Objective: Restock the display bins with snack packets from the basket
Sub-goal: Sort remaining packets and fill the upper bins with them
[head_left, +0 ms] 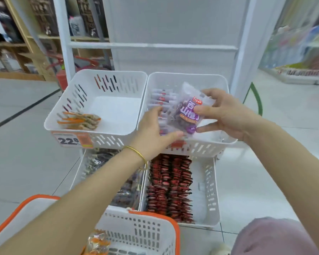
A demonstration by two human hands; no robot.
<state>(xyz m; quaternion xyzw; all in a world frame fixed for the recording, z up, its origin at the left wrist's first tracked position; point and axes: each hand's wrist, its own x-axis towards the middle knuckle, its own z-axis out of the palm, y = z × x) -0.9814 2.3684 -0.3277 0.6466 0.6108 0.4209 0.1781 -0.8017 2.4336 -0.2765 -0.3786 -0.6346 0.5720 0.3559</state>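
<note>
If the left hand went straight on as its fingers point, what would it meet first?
Probably the row of packets in the upper right bin; the left hand looks almost on them, depth unclear.

The basket (145, 234) and the orange packet (97, 244) in it are cut off by the bottom edge, the left hand (153, 131) and the purple packet (184, 115) hide part of the packet row (160, 99) behind them, and the far shelves (9, 34) are blurred.
</note>
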